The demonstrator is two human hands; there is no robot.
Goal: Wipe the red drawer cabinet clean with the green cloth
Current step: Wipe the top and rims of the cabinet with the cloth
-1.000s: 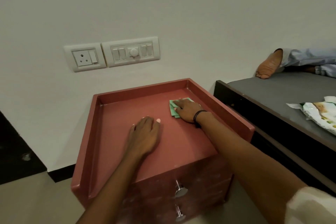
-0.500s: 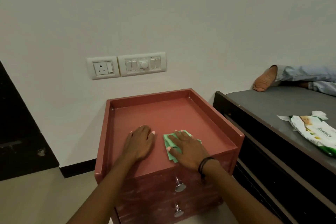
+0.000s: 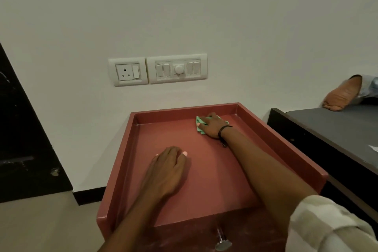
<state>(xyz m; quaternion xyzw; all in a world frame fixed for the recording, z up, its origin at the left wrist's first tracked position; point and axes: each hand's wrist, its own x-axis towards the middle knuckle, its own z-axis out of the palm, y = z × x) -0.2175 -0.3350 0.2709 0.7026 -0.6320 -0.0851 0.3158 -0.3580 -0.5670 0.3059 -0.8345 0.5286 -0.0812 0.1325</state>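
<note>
The red drawer cabinet stands against the wall, its top a shallow tray with raised rims on the left, back and right. My right hand presses flat on the folded green cloth near the tray's back right corner; most of the cloth is hidden under the palm. My left hand lies flat on the tray's middle, fingers together, holding nothing. A metal drawer knob shows on the front.
A socket and switch panel is on the wall above the cabinet. A dark bed frame with a grey top stands close on the right, with another person's foot on it. A black panel is at the left.
My right hand has slid the green cloth from the front middle of the tray to the back right corner. The left hand stays flat on the tray. The camera has moved closer.
</note>
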